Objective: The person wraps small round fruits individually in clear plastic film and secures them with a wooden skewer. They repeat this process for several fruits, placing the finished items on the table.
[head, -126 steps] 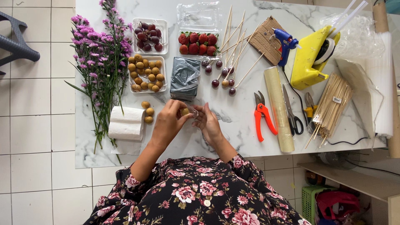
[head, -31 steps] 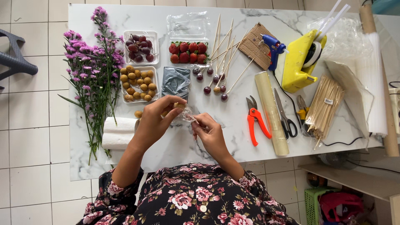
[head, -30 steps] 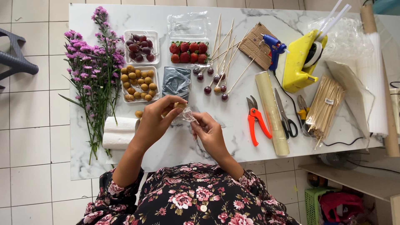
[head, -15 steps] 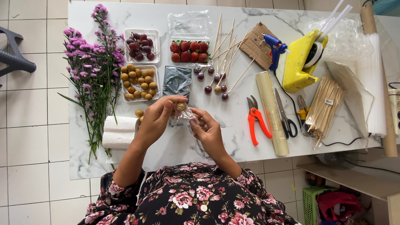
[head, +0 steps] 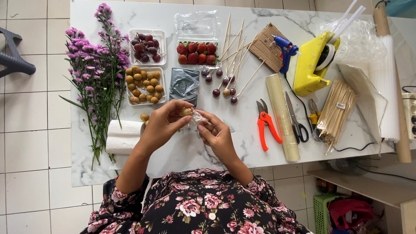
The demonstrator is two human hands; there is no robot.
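Hands: left hand (head: 162, 123) pinches brown fruit (head: 186, 112) | right hand (head: 215, 132) grips clear wrap (head: 196, 118) | nearby: fruit tray (head: 144, 85), red pruners (head: 265, 123)

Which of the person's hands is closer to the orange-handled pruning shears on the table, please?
The right hand. It sits just left of the pruning shears, with bare table between; the left hand is farther off, beyond the right one.

Near the frame's centre, the left hand (head: 162, 125) is pinching a small tan fruit (head: 187, 112) while the right hand (head: 215, 134) is gripping clear wrap (head: 197, 118) around it. Purple flowers (head: 93, 73) are lying at upper left, orange pruners (head: 265, 125) right of centre.
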